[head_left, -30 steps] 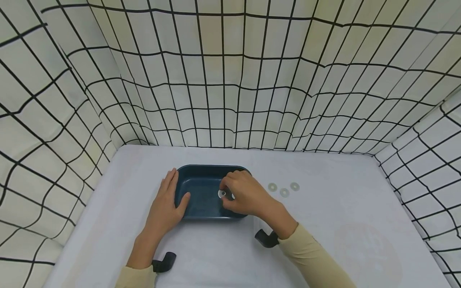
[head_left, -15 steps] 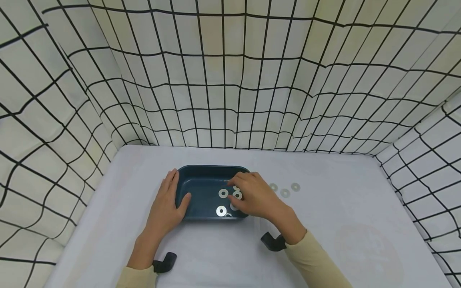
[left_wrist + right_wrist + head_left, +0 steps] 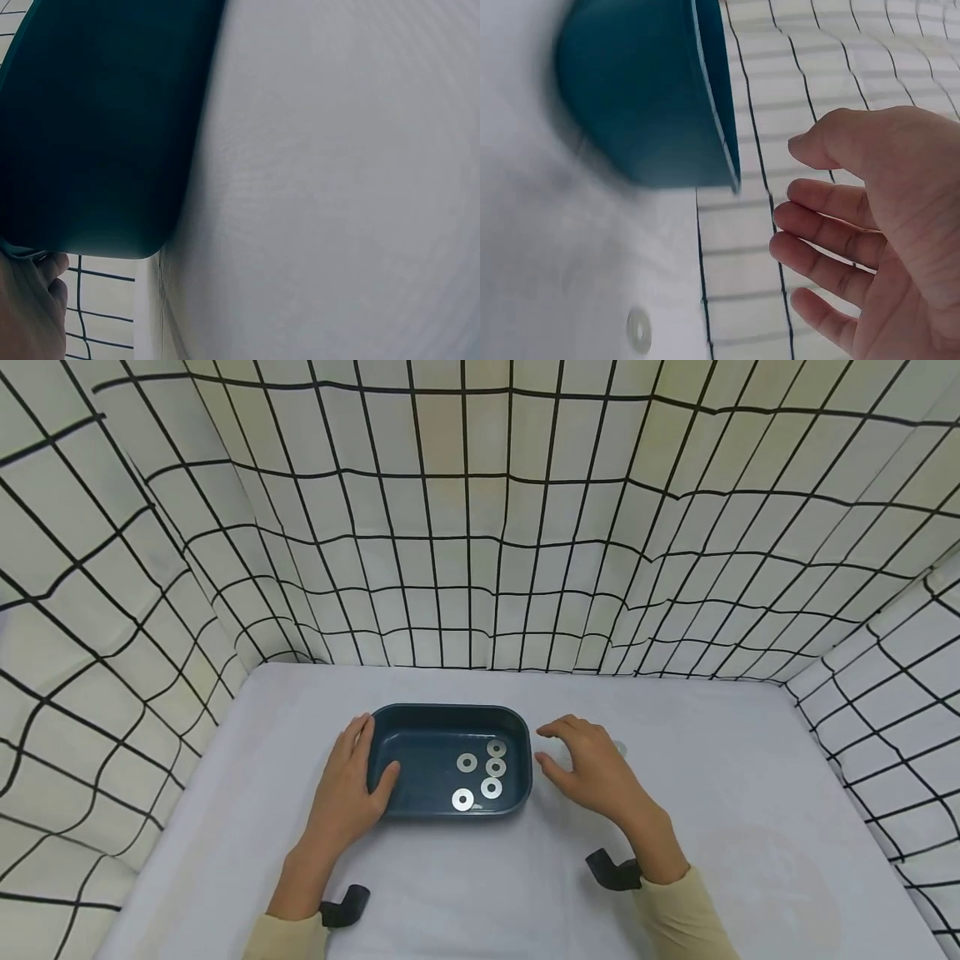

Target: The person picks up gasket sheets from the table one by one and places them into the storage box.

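Observation:
A dark blue-green tray (image 3: 420, 760) sits on the white table, with several flat metal washers (image 3: 491, 787) in its right half. Along the tray's left end lies my left hand (image 3: 348, 789), its fingers fairly straight by the rim and its thumb reaching over the inside. Just off the right end, my right hand (image 3: 600, 768) hovers with fingers and thumb apart and nothing between them. Part of a pale washer (image 3: 620, 748) shows on the table behind that hand. The right wrist view shows the loosely bent fingers (image 3: 825, 255) beside the tray, and a washer (image 3: 639, 330) on the table.
White cloth covers the table (image 3: 465, 885). Black netting (image 3: 487, 552) over pale walls stands behind it and at both sides. Each wrist carries a black camera mount, one at the left (image 3: 345, 907) and one at the right (image 3: 613, 870).
My right hand has moved right, out of the tray, and its fingers have spread. Washers it covered in the tray now show. It now hides most of the table washers. The left hand stays put.

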Motion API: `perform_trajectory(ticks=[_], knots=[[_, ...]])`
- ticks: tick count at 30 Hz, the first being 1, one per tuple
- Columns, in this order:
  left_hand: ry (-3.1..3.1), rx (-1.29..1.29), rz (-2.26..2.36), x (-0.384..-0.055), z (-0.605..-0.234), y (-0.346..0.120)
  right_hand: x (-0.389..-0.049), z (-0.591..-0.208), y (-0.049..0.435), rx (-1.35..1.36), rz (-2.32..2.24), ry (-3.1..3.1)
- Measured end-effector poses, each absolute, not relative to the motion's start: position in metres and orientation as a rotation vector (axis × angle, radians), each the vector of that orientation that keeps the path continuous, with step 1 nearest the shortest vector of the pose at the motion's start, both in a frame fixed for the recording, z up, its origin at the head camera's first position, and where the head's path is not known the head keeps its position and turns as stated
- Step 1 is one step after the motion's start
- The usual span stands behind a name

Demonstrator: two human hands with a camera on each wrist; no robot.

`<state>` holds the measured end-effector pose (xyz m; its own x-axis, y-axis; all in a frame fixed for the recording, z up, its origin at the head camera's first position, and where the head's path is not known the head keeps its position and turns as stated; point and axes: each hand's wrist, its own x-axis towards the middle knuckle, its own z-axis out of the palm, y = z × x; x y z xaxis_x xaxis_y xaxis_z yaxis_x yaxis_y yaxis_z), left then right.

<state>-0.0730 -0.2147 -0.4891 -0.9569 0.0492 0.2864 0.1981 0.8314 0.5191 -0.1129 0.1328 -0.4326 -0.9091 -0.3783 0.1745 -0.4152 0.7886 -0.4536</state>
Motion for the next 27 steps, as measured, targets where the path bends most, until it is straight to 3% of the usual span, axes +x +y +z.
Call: perform_trajectory(ticks=[27], knots=[[-2.727, -0.216, -0.816, -0.074, -0.492, -0.215, -0.123, -0.488, 0.189, 0.338, 0.708, -3.008]])
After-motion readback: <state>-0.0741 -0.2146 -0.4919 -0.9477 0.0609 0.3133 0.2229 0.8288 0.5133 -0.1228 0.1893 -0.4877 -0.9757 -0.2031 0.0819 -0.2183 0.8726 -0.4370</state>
